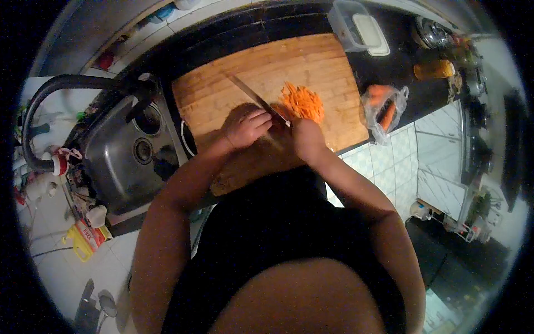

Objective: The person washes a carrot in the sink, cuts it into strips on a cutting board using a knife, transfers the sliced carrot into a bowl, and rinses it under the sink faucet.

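Note:
My right hand [307, 139] is closed around the handle of a kitchen knife [248, 91], its blade slanting toward the far left over a wooden cutting board [211, 83]. Close against the near side of the blade, my left hand [248, 129] has its fingers curled and pressed down on the board. Whatever lies under those fingers is hidden. Just beyond my right hand sits a pile of carrot strips [303, 102], cut thin and orange.
Left of the board is a steel sink [105, 150] with a black faucet [72, 82]. To the right, a plastic bag [384, 114] holds carrots on the dark counter. A clear container [345, 28], its white-rimmed lid [371, 34] and a yellow jar [434, 69] stand farther back.

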